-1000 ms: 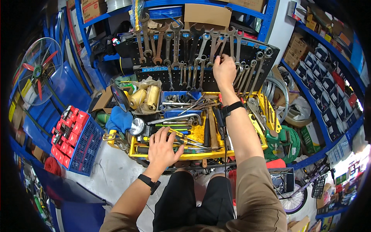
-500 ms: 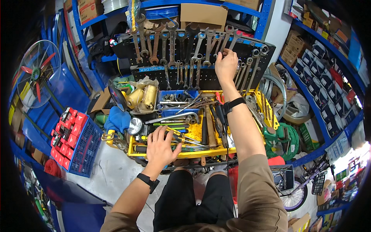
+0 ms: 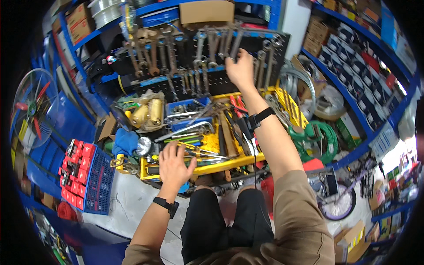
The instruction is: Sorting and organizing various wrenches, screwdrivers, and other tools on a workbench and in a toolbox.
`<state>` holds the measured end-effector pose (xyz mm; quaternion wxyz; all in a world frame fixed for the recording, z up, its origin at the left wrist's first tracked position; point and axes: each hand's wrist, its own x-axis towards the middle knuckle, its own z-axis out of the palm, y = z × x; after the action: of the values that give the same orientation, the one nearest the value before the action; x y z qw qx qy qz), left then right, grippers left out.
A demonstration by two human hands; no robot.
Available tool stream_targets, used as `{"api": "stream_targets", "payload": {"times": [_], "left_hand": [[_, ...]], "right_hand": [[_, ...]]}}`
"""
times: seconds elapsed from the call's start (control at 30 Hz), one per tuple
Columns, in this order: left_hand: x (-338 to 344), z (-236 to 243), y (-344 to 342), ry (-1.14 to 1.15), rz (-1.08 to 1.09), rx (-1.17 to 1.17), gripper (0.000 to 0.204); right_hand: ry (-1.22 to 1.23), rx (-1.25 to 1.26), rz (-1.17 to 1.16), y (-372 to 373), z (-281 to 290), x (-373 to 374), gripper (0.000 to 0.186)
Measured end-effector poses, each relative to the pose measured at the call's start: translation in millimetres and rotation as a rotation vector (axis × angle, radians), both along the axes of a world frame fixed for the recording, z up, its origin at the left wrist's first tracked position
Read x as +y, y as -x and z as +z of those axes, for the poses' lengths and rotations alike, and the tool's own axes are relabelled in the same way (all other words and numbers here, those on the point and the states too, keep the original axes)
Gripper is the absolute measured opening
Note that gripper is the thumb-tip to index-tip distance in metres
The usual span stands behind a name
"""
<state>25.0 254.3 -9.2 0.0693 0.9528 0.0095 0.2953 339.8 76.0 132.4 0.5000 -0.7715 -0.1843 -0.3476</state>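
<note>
My right hand (image 3: pixel 240 70) reaches up to a black pegboard (image 3: pixel 145 70) hung with two rows of worn wrenches. Its fingers are closed around the lower end of a wrench (image 3: pixel 237 40) at the right of the upper row; motion blur and the hand hide the exact grip. Thinner wrenches (image 3: pixel 201 79) hang in the row below. My left hand (image 3: pixel 173 167) lies with fingers spread over the front left of a yellow tool tray (image 3: pixel 212 168), touching or just above the screwdrivers (image 3: pixel 205 152) there. It holds nothing.
A hammer's wooden handle (image 3: pixel 228 139) and a blue bin (image 3: pixel 187 108) of sockets lie in the tray. A green hose coil (image 3: pixel 324 143) sits to the right. At left stand a blue crate (image 3: pixel 99 187) of red boxes and a fan (image 3: pixel 34 108). Blue shelving surrounds the place.
The whole view has swung, so the scene sits further left and the board higher. Against the board, my right hand is slightly lower. My left hand stays on the tray's front left.
</note>
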Motion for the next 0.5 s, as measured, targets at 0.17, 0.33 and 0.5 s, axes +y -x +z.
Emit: {"api": "stream_targets", "payload": {"times": [0.17,0.33,0.5], "left_hand": [[8.2,-12.3,-4.7,-0.074,0.045,-0.034,0.051],[7.4,-5.3,-6.4,-0.172,-0.032,-0.143,0.044],[8.1,-25.1,-15.1,-0.234,-0.097,-0.149,0.044]], "right_hand": [[0.273,0.063,0.363,156.1,-3.0,-53.4,0.039],[0.442,0.494,0.694,311.8,-36.6,-184.1,0.030],[0.312,0.759,0.089,386.0,-156.6,-326.5,0.027]]}}
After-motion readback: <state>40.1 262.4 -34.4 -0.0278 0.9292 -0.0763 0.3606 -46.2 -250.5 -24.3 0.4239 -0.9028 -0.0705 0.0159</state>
